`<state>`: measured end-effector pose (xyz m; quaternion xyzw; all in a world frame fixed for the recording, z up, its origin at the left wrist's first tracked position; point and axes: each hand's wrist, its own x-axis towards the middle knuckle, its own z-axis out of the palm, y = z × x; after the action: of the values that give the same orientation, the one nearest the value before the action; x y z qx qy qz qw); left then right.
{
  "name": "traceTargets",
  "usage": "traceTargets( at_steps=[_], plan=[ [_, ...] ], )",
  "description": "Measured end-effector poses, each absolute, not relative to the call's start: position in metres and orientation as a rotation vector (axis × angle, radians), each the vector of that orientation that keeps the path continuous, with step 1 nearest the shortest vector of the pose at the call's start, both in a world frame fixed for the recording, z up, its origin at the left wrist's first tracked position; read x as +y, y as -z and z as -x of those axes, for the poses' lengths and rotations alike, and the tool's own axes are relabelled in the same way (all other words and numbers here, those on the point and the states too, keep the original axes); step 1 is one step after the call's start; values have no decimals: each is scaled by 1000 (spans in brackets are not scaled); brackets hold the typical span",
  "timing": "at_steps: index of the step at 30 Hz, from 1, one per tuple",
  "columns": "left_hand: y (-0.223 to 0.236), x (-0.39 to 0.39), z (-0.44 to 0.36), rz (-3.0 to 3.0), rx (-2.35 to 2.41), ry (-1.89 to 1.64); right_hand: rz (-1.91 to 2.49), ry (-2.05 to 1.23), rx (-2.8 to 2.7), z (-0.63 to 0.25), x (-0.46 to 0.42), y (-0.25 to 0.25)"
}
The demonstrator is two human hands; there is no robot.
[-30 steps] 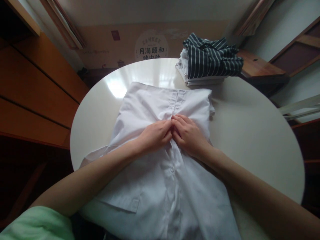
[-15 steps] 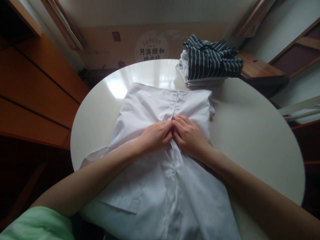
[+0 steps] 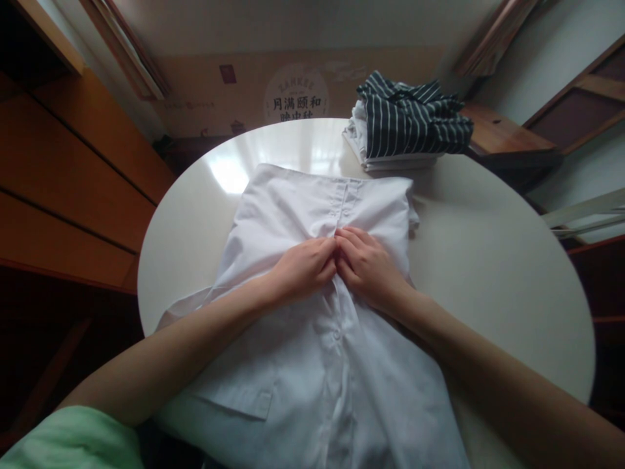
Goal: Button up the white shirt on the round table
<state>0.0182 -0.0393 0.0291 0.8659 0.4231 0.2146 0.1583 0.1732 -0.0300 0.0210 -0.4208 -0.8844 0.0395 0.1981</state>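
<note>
A white button-front garment point(image 3: 293, 352), like a shirt or light coat, lies spread on the table, its far edge across the middle and its near part running off the bottom of the view. Pinched on its front placket, my left hand point(image 3: 307, 264) meets my right hand point(image 3: 364, 264) with fingertips nearly touching. The cloth puckers around both hands. What lies between the fingers, perhaps a button, is hidden. Below the hands a button point(image 3: 336, 335) shows on the placket. A pocket flap point(image 3: 244, 400) is at the lower left of the garment.
The round white table point(image 3: 508, 273) has a glossy top. At its far right stands a stack of folded white clothes with a black-and-white striped garment point(image 3: 415, 120) on top. Wooden drawers point(image 3: 63, 189) flank the left side, and a wooden surface point(image 3: 512, 130) lies beyond the stack.
Hardly anything differs. Both hands keep their pinch on the same spot of the placket, and the whole view has shifted very slightly.
</note>
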Motion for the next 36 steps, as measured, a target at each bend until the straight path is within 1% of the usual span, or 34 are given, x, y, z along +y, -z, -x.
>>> traceTargets(
  at_steps=[36],
  plan=[
    [-33,-39,-20,-2511,1222,-566,1156,-89,-2458,-173,-30,-20]
  ],
)
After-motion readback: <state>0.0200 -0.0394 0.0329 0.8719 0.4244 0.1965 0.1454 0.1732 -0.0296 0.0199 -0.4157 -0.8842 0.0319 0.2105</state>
